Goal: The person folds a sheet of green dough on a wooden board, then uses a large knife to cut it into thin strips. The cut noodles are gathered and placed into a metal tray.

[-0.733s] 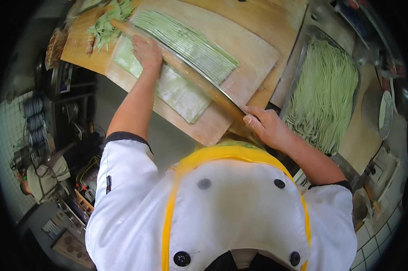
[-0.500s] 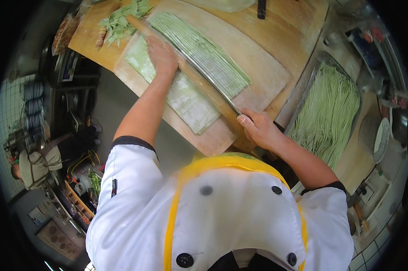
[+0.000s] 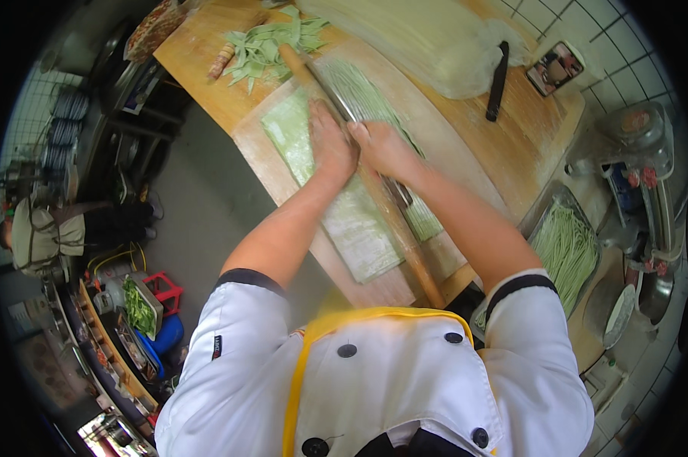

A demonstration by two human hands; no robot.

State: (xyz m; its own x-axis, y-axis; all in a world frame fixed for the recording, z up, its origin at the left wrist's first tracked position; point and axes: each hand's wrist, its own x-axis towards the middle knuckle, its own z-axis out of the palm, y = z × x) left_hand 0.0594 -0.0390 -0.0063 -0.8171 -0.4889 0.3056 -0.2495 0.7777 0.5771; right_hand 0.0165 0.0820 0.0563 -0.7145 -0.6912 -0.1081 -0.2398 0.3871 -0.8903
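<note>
My left hand (image 3: 333, 143) lies with fingers stretched along a wooden rolling pin (image 3: 407, 247), over a folded, floured green dough sheet (image 3: 359, 240). Against it, my right hand (image 3: 386, 148) is closed on a long metal blade (image 3: 336, 97), which looks like a knife, set along the pin's right side. Its lower end is partly hidden under my right forearm. Right of the blade lie thin cut green noodles (image 3: 359, 87), partly covered by my hand and arm. Dough and noodles rest on a floured board (image 3: 454, 171).
Loose wide green dough strips (image 3: 272, 47) lie at the far left of the wooden table (image 3: 195, 57). A dark-handled tool (image 3: 498, 82), plastic sheeting (image 3: 435, 57) and a phone (image 3: 555, 68) are at the back. A noodle tray (image 3: 563, 251) stands right. Another person (image 3: 47, 236) is at far left.
My right hand has moved up and left from the lower end of the pin and blade to their middle, beside my left hand. The view has shifted, showing more of the table's back.
</note>
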